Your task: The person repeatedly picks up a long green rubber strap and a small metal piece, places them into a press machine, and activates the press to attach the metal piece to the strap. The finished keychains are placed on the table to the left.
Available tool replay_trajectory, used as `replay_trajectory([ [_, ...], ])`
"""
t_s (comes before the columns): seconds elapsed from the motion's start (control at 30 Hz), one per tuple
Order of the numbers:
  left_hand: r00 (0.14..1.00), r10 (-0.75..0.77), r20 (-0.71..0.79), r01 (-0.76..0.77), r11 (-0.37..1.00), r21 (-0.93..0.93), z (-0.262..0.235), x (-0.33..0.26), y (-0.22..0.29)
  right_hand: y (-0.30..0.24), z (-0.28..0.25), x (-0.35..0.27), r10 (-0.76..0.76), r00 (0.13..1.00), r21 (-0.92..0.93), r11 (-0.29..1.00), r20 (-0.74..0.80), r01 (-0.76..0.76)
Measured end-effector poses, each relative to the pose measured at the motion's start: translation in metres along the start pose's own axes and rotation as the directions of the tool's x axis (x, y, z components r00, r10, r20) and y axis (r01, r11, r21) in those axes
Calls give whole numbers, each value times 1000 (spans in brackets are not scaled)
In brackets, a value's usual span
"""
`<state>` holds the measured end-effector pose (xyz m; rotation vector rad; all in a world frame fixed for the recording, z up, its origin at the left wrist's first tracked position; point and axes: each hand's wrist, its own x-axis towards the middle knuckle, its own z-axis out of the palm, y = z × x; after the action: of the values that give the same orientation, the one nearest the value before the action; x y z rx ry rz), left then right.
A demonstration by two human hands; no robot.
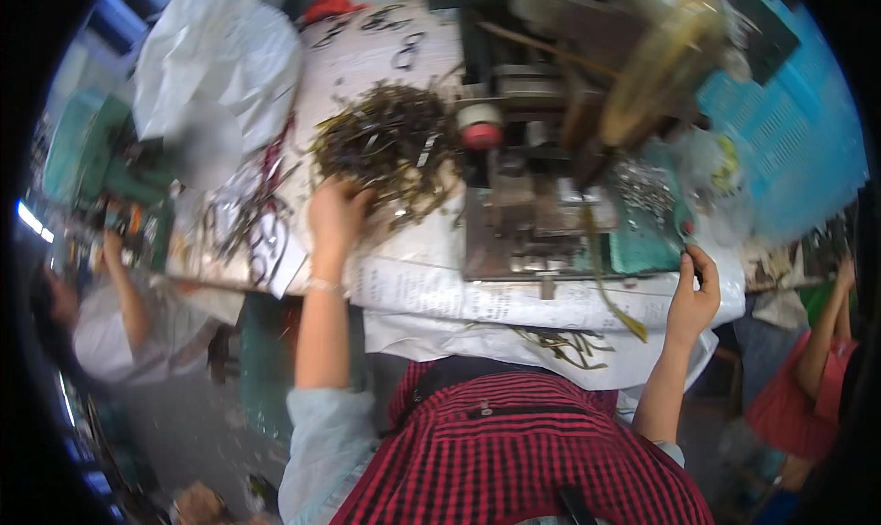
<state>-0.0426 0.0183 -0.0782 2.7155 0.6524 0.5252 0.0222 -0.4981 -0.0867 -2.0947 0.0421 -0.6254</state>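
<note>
My left hand [338, 215] is at the near edge of a loose pile of olive-green strips [390, 139]. Its fingers curl in among the strips, so what they grip is hidden. Just off the near right corner of a green tray [633, 257] is my right hand [695, 294], thumb and forefinger brought together; anything between them is too small to make out. Small silvery metal pieces [645, 187] lie heaped in that tray. Between my hands stands a bench machine [514, 222] with a dark metal bed. One long olive strip [601, 277] hangs from it over the bench's front edge.
Several cut strips [569, 346] lie on white sheeting before me. A white plastic bag [216, 57] stands at the back left, near a green machine [92, 149]. Blue crates [789, 130] are at the right. People [138, 328] sit on both sides.
</note>
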Motion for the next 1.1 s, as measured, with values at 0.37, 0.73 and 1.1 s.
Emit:
replay_trajectory([
  [0.37, 999, 51, 0, -43, 837, -546, -3, -9, 77, -152, 61, 34, -247, 949, 452, 882, 193, 137],
  [0.73, 766, 257, -589, -639, 401, -657, -62, -48, 175, -177, 79, 3, -30, 940, 786, 557, 341, -267],
  [1.1, 346, 744, -572, -929, 356, -98, -32, -65, 234, -123, 35, 49, -63, 941, 593, 790, 333, -157],
])
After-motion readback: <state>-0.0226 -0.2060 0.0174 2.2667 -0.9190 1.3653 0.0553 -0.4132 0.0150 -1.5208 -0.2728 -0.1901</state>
